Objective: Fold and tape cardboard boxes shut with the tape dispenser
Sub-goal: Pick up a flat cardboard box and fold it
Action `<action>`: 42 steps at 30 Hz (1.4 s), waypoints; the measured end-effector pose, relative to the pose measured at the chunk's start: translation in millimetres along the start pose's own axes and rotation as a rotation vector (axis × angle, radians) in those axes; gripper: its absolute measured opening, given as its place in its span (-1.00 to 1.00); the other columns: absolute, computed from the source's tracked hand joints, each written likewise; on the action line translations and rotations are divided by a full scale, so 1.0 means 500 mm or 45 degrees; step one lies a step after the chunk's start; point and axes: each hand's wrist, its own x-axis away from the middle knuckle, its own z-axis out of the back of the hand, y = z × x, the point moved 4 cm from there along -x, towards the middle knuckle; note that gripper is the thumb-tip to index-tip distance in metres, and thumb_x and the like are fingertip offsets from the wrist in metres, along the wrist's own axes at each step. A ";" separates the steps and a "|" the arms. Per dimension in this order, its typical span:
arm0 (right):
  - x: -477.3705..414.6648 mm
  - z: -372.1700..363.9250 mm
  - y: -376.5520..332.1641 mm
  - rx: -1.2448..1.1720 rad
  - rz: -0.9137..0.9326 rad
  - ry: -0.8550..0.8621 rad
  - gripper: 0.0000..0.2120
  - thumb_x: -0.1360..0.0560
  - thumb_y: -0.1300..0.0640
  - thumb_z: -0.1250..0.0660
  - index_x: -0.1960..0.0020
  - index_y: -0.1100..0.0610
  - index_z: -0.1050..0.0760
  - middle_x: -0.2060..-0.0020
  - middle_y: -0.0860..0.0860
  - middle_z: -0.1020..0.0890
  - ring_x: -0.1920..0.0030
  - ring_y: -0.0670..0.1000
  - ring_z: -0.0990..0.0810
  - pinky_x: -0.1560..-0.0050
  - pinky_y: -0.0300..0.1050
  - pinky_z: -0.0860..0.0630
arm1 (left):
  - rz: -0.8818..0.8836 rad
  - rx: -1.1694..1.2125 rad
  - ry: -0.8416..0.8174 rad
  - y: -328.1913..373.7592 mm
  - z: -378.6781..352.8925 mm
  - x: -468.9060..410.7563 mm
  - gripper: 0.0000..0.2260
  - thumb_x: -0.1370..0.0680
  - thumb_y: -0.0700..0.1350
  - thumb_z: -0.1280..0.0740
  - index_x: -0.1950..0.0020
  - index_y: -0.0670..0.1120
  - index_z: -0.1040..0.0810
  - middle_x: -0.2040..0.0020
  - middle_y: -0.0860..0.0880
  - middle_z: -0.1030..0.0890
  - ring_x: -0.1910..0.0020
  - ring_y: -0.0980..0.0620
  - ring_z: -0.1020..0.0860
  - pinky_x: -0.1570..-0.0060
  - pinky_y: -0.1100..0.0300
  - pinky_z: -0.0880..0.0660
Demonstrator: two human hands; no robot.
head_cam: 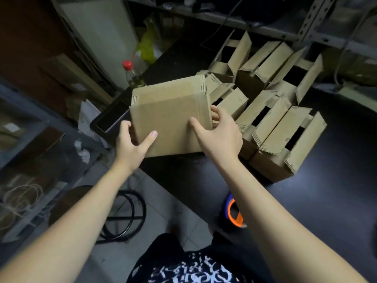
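Note:
A brown cardboard box (169,115) is held over the left end of the black table (326,201), tilted with a closed face toward me. My left hand (132,144) grips its lower left corner, thumb on the face and fingers behind the side. My right hand (220,131) grips its right edge, thumb on the face and fingers curled round the side. The tape dispenser (234,213), orange and blue, lies on the table near the front edge, partly hidden under my right forearm.
Several open cardboard boxes (281,127) with raised flaps crowd the table to the right. A red-capped bottle (132,75) and a dark tablet (110,119) sit at the table's left end. A round black stool (122,215) stands below left. Metal shelving (285,27) runs behind.

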 end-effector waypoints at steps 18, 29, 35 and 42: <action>0.130 -0.108 -0.115 -0.021 -0.378 0.393 -0.57 -0.40 -0.21 -0.50 -0.22 -0.14 -0.53 -0.03 -0.20 -0.67 -0.07 -0.12 -0.64 -0.14 -0.03 -0.59 | -0.185 0.416 -0.440 -0.068 0.081 -0.163 -0.72 -0.55 0.08 -0.34 -0.14 -0.07 -0.46 -0.09 0.01 -0.63 0.00 0.24 -0.58 -0.03 0.38 -0.45; 0.243 -0.122 -0.033 -0.292 -0.450 0.388 -0.51 -0.39 -0.04 -0.52 -0.29 -0.07 -0.51 -0.06 -0.15 -0.70 -0.04 -0.18 -0.68 -0.10 -0.11 -0.65 | -0.167 0.213 -0.581 -0.087 0.076 -0.094 -0.84 -0.63 -0.02 -0.36 -0.06 -0.09 -0.47 0.06 0.13 -0.59 0.20 0.42 -0.53 0.22 0.55 -0.36; 0.315 -0.089 0.048 -0.473 -0.481 0.362 -0.52 -0.46 0.05 -0.55 -0.31 0.00 -0.45 -0.10 -0.18 -0.62 -0.08 -0.28 -0.59 0.04 -0.43 -0.51 | -0.135 0.096 -0.714 -0.078 0.041 -0.006 -0.75 -0.61 0.12 -0.33 -0.06 -0.06 -0.45 0.08 0.11 -0.56 0.13 0.25 -0.50 0.21 0.50 -0.34; 0.374 -0.102 0.142 -0.590 -0.549 0.221 -0.36 -0.38 -0.15 -0.61 -0.32 -0.03 -0.37 -0.24 -0.09 -0.57 -0.27 -0.07 -0.55 -0.18 -0.23 -0.48 | -0.026 0.190 -0.804 -0.106 0.002 0.073 -0.45 -0.52 0.27 -0.29 -0.47 0.17 -0.30 -0.29 0.02 -0.56 -0.29 0.02 -0.51 -0.26 0.12 -0.39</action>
